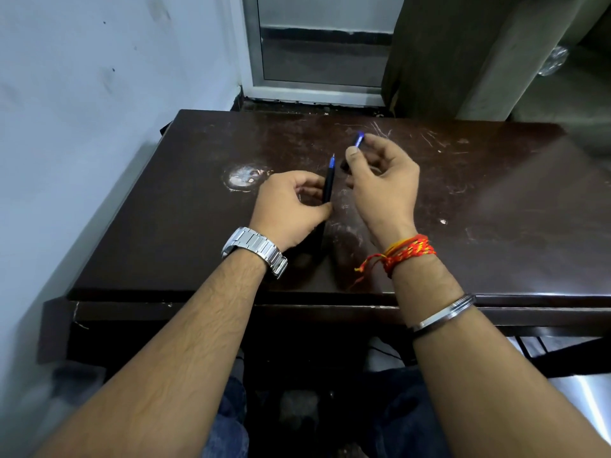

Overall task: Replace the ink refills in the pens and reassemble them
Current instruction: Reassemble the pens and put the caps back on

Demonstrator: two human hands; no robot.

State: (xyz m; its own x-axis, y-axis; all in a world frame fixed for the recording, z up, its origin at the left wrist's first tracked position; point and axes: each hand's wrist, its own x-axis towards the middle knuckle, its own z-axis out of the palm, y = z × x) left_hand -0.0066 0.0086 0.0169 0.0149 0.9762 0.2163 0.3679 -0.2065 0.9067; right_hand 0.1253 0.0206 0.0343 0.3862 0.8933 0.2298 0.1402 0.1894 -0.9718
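My left hand [291, 206] grips a dark pen barrel [328, 185] that stands nearly upright over the table, with a blue refill tip sticking out of its top end. My right hand [380, 180] is raised just to the right of it and pinches a small blue pen piece [358, 139] between thumb and fingers; most of that piece is hidden by the fingers. The two parts are apart, a short gap between them. The barrel's lower end is hidden behind my left palm.
The dark brown wooden table [479, 209] is scratched and has a worn pale patch [243, 176] left of my hands. A white wall runs along the left, a metal-framed door [317, 61] and a curtain [446, 54] stand behind the table.
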